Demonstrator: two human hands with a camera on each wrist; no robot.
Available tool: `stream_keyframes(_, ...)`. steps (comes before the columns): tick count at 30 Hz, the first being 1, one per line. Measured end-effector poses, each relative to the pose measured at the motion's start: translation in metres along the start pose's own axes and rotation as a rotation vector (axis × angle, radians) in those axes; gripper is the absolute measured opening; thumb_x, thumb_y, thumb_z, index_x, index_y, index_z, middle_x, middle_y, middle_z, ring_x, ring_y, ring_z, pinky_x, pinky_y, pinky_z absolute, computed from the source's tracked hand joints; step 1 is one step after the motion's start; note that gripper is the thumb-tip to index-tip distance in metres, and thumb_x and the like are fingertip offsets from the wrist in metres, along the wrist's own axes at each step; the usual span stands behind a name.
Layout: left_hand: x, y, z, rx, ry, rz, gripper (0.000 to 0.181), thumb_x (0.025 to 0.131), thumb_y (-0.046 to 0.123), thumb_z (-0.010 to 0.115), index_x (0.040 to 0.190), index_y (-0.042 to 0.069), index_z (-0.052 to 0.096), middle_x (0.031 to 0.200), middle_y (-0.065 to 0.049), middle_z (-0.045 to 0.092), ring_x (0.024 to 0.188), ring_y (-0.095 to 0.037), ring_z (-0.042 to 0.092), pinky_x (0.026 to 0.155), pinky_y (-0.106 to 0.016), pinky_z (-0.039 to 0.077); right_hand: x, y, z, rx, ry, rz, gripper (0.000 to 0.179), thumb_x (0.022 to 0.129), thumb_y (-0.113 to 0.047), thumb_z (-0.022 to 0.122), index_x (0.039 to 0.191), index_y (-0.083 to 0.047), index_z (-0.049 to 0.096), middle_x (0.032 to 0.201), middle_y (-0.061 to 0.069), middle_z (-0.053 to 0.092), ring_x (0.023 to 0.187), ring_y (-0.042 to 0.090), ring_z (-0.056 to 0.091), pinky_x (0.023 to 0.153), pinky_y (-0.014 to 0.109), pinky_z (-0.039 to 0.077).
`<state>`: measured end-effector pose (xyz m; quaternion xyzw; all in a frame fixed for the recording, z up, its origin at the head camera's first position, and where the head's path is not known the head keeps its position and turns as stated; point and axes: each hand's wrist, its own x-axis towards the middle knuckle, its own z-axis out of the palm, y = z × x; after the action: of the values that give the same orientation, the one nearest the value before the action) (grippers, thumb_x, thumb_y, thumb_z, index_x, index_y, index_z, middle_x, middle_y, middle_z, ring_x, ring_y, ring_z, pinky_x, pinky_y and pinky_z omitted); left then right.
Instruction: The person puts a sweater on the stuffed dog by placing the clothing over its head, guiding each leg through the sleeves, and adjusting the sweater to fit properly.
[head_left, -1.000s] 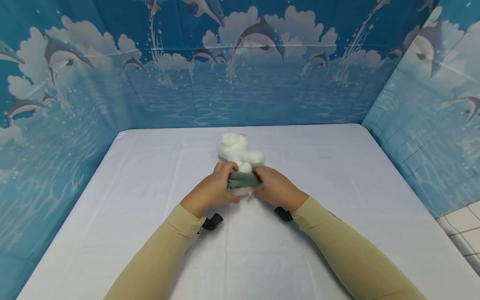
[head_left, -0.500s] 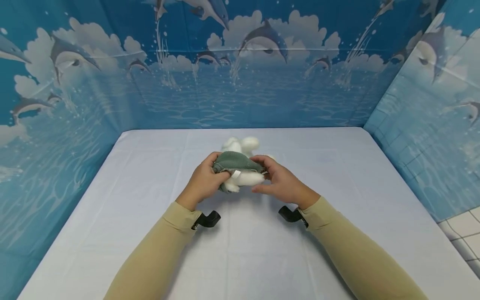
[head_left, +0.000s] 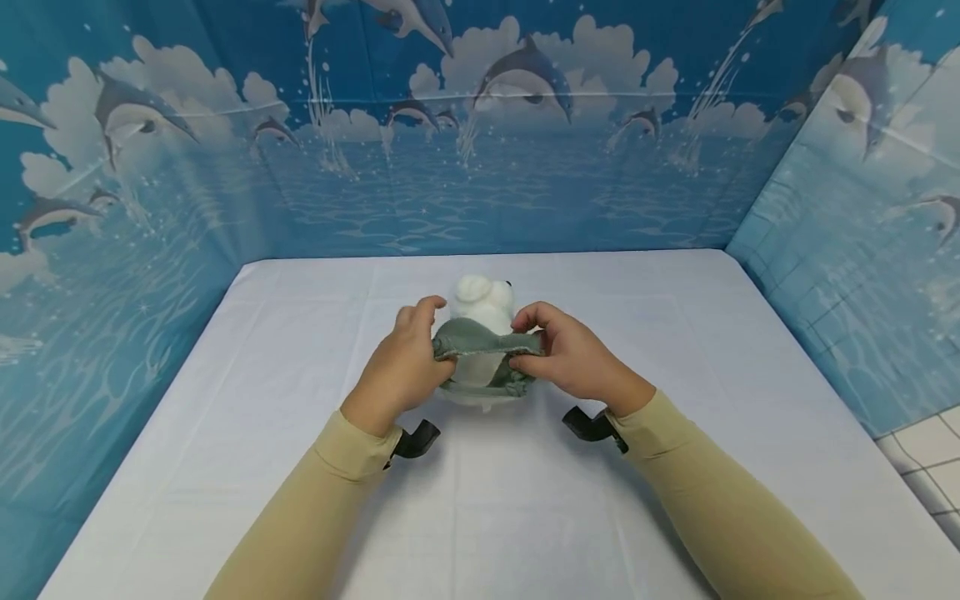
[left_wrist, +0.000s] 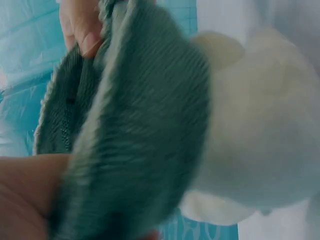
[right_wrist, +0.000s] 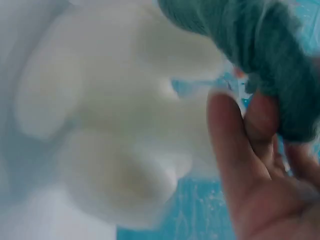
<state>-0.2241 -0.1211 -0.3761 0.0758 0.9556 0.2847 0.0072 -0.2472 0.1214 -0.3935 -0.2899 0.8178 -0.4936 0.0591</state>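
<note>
A white plush toy [head_left: 486, 310] lies at the middle of the table, its rounded head end away from me. Around its near end is a green knitted garment [head_left: 480, 337], whose edge is pulled up into a gaping opening with white showing inside. My left hand [head_left: 401, 367] grips the garment's left side, thumb on the near edge. On the right side, my right hand [head_left: 570, 354] pinches the same edge between thumb and fingers. In the left wrist view the ribbed knit [left_wrist: 145, 115] is stretched between both hands. The plush [right_wrist: 115, 105] is blurred in the right wrist view.
A white cloth [head_left: 225, 433] covers the table. Blue dolphin-print curtains [head_left: 480, 192] stand along the back and sides. A black camera mount [head_left: 416, 439] sits at the left wrist, and another mount [head_left: 587, 423] at the right.
The plush toy has been turned between my hands, and its garment edge now faces me, drawn open. My right hand has gone from loosely spread beside the toy to pinching the knit.
</note>
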Motion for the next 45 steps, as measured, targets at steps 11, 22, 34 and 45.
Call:
stream_keyframes(11,0.001,-0.019,-0.003,-1.001,-0.612,0.377,0.059,0.097,0.045,0.037,0.125,-0.005,0.053,0.115,0.0,0.063,0.111,-0.016,0.058,0.094,-0.038,0.047,-0.003,-0.005,-0.005,0.336,-0.079,0.076,0.03,0.095,-0.027,0.052,0.117,-0.009,0.061,0.107,-0.003,0.063,0.098,0.009,0.059,0.083,0.031,0.05)
stream_keyframes(22,0.006,-0.01,0.009,-1.251,-0.375,0.276,0.032,0.099,0.028,0.044,0.119,0.003,0.05,0.105,-0.008,0.063,0.092,-0.018,0.065,0.082,-0.035,0.054,-0.004,-0.012,-0.005,1.026,-0.404,-0.214,0.035,0.097,0.009,0.024,0.121,-0.002,0.047,0.116,0.004,0.059,0.109,0.016,0.057,0.094,0.029,0.046)
stream_keyframes(34,0.0,0.001,0.015,-1.386,-0.417,0.326,0.029,0.098,0.037,0.043,0.111,0.011,0.048,0.1,0.003,0.054,0.09,-0.012,0.055,0.083,-0.028,0.046,-0.008,-0.021,0.003,1.244,-0.615,-0.36,0.027,0.1,-0.011,0.038,0.126,-0.003,0.044,0.112,0.008,0.063,0.105,0.018,0.061,0.092,0.031,0.048)
stream_keyframes(45,-0.018,0.026,0.009,-0.714,-0.005,0.293,0.032,0.092,0.014,0.052,0.123,0.023,0.05,0.097,0.003,0.06,0.076,-0.008,0.058,0.065,-0.024,0.05,-0.011,-0.035,0.014,0.535,0.081,-0.15,0.027,0.1,-0.014,0.041,0.121,0.003,0.043,0.094,-0.002,0.063,0.087,0.009,0.06,0.077,0.025,0.051)
